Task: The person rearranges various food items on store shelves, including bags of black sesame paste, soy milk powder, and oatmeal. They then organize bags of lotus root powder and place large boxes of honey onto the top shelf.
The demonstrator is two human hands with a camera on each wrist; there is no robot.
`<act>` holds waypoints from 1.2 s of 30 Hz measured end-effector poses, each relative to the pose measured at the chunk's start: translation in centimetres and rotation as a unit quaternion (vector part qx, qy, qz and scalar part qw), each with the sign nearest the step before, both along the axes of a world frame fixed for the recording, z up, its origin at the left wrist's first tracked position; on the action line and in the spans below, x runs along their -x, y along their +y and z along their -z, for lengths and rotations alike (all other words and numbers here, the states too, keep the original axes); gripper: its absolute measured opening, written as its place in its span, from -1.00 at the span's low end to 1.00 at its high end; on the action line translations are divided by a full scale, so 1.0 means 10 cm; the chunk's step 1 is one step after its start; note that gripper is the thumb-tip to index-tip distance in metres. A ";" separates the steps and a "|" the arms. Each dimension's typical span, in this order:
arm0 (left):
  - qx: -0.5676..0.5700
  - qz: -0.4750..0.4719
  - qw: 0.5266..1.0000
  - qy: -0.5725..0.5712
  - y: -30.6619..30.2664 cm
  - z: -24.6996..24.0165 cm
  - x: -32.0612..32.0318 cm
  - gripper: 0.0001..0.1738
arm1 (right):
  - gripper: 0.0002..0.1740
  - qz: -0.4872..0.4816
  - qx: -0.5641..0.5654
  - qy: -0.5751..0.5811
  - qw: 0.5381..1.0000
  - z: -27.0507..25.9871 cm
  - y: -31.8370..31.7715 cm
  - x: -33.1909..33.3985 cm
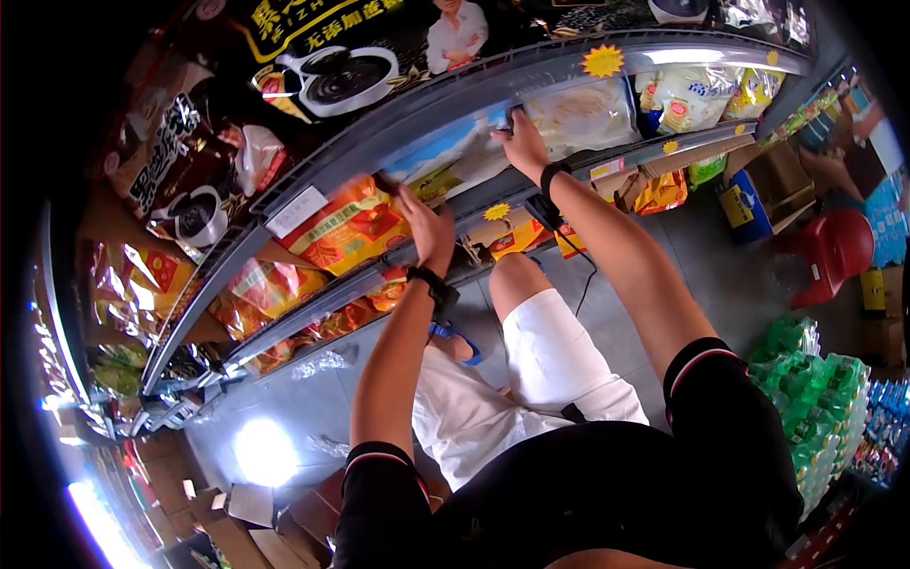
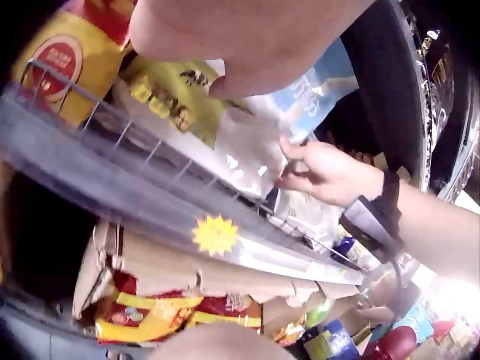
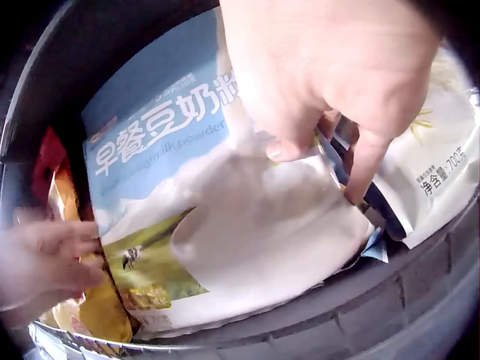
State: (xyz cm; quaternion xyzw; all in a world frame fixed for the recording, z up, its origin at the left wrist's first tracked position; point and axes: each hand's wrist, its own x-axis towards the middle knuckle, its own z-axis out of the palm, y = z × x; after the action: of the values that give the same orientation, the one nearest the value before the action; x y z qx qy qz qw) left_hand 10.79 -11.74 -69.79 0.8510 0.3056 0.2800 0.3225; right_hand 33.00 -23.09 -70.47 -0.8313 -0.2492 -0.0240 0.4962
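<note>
A blue-and-white bag of soy milk powder (image 1: 445, 156) with a cow on a green field (image 3: 129, 257) leans on the shelf. At its right edge my right hand (image 1: 524, 147) pinches the bag's side between thumb and fingers, as the right wrist view shows. My left hand (image 1: 431, 228) is at the bag's left edge, fingers extended, beside an orange-and-red bag (image 1: 346, 228). In the left wrist view, the left hand (image 2: 247, 37) covers the bag's upper part. To the right stands a white 700 g bag (image 3: 439, 161), close against my right fingers.
A wire rail (image 2: 154, 154) and shelf lip front the bags. Dark sesame packs (image 1: 351, 81) fill the shelf above; cartons of yellow-and-red packets (image 2: 146, 319) sit below. A red stool (image 1: 829, 251) and green bottle packs (image 1: 815, 408) stand on the right.
</note>
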 end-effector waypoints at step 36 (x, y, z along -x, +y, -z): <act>0.042 -0.180 0.983 0.014 0.79 0.11 0.91 0.43 | 0.06 -0.037 0.063 0.015 0.997 0.35 0.01 0.42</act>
State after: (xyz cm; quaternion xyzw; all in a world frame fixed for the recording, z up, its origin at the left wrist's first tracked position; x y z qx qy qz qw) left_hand 1.72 -3.87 -70.94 0.7714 0.4701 0.3085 0.2979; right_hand 28.83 -23.03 -73.92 -0.8514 -0.2735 0.0223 0.4471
